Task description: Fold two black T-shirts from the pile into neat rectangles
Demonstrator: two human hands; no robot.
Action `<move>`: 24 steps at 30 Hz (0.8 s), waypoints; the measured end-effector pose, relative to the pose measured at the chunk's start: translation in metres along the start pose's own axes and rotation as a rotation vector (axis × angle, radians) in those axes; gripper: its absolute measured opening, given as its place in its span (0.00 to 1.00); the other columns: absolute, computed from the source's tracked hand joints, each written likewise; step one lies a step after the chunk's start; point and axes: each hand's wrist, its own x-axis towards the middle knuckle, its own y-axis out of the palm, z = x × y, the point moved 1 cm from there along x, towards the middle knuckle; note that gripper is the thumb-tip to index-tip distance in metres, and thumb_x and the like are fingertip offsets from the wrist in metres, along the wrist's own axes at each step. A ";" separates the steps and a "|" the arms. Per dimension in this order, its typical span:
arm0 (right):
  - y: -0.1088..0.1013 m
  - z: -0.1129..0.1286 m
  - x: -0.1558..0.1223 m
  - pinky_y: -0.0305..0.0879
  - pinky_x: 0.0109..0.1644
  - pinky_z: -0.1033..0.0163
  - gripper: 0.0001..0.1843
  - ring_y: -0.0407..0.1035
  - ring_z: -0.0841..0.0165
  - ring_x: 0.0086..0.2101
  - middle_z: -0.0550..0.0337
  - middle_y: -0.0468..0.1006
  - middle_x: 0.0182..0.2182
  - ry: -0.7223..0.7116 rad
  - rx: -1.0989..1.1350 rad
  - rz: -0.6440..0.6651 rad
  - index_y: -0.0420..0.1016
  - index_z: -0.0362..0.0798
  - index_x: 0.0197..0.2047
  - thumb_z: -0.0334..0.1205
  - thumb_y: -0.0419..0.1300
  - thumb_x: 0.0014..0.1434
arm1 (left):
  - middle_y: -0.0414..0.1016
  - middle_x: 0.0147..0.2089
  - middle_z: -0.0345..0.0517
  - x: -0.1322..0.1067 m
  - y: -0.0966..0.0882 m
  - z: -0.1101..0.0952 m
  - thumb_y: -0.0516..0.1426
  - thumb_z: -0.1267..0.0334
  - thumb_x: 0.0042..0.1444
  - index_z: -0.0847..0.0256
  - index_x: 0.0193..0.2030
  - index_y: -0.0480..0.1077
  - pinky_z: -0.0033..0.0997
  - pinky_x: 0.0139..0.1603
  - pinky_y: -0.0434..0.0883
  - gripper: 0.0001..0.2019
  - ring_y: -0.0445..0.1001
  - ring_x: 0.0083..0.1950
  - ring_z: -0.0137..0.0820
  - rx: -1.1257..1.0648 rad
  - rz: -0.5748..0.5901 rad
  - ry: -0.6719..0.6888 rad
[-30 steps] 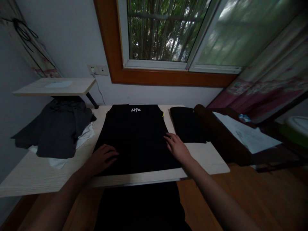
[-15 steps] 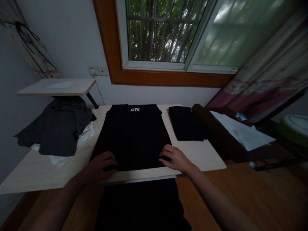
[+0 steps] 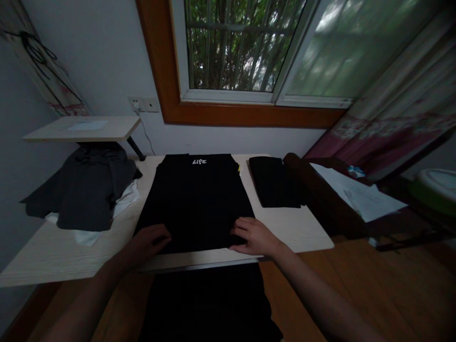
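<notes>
Right hand (image 3: 254,236) covers black shirt (image 3: 197,199) corner.

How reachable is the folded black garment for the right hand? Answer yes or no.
Probably yes: the right hand rests on the black shirt, and only bare table separates it from the folded black garment.

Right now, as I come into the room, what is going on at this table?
A person is at a pale wooden table. A black shirt with white lettering lies spread flat on it, the lettering at the far end. The left hand and the right hand rest on its near edge, one at each corner, fingers curled; whether they pinch the cloth is unclear. A folded black cloth lies to the right, and a heap of dark grey clothing to the left.
</notes>
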 end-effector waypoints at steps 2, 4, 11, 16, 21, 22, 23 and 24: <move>0.001 0.003 0.002 0.67 0.42 0.57 0.20 0.71 0.62 0.37 0.55 0.76 0.36 -0.020 -0.039 0.000 0.78 0.49 0.46 0.58 0.62 0.64 | 0.77 0.37 0.40 0.000 0.000 0.000 0.54 0.60 0.68 0.55 0.40 0.74 0.29 0.42 0.72 0.08 0.76 0.38 0.29 -0.024 -0.015 -0.028; 0.002 0.005 0.004 0.66 0.41 0.58 0.19 0.71 0.62 0.37 0.55 0.77 0.35 -0.034 -0.070 0.003 0.78 0.49 0.46 0.56 0.61 0.65 | 0.77 0.37 0.40 0.000 0.001 0.000 0.54 0.59 0.67 0.55 0.40 0.74 0.29 0.41 0.72 0.08 0.76 0.38 0.29 -0.044 -0.027 -0.051; 0.004 0.006 0.004 0.64 0.41 0.59 0.08 0.70 0.64 0.36 0.57 0.76 0.34 -0.045 -0.132 0.024 0.78 0.50 0.44 0.39 0.58 0.65 | 0.76 0.38 0.40 -0.003 0.002 0.005 0.54 0.59 0.68 0.56 0.40 0.74 0.28 0.42 0.72 0.08 0.76 0.38 0.28 -0.054 0.009 -0.037; -0.005 -0.010 -0.020 0.66 0.42 0.59 0.09 0.70 0.64 0.36 0.56 0.76 0.34 0.030 -0.195 0.029 0.76 0.48 0.42 0.32 0.58 0.59 | 0.75 0.38 0.41 -0.004 0.003 0.001 0.53 0.61 0.69 0.57 0.40 0.73 0.29 0.42 0.72 0.08 0.75 0.39 0.28 -0.010 0.026 0.032; -0.016 -0.020 -0.053 0.68 0.45 0.58 0.09 0.72 0.62 0.37 0.54 0.77 0.34 0.059 -0.255 -0.064 0.75 0.47 0.43 0.32 0.56 0.60 | 0.75 0.46 0.45 -0.006 0.003 -0.004 0.57 0.64 0.64 0.55 0.46 0.73 0.34 0.50 0.73 0.06 0.74 0.48 0.34 0.099 0.003 0.054; -0.017 -0.020 -0.057 0.69 0.45 0.57 0.09 0.72 0.62 0.38 0.53 0.78 0.35 0.054 -0.266 -0.088 0.75 0.47 0.43 0.32 0.56 0.60 | 0.75 0.47 0.45 -0.008 0.003 -0.003 0.58 0.64 0.63 0.54 0.47 0.73 0.35 0.51 0.72 0.07 0.74 0.50 0.35 0.123 -0.001 0.045; -0.018 -0.019 -0.060 0.69 0.46 0.57 0.09 0.73 0.62 0.38 0.52 0.78 0.35 0.048 -0.276 -0.106 0.75 0.46 0.43 0.32 0.56 0.61 | 0.74 0.48 0.46 -0.010 0.002 -0.001 0.58 0.65 0.62 0.54 0.48 0.73 0.36 0.52 0.72 0.09 0.73 0.50 0.35 0.146 0.001 0.036; -0.018 -0.018 -0.062 0.69 0.46 0.57 0.08 0.73 0.61 0.38 0.52 0.78 0.36 0.042 -0.284 -0.119 0.75 0.46 0.43 0.32 0.56 0.61 | 0.74 0.49 0.46 -0.012 0.000 0.001 0.58 0.67 0.60 0.54 0.48 0.72 0.36 0.52 0.72 0.10 0.73 0.50 0.36 0.168 0.007 0.027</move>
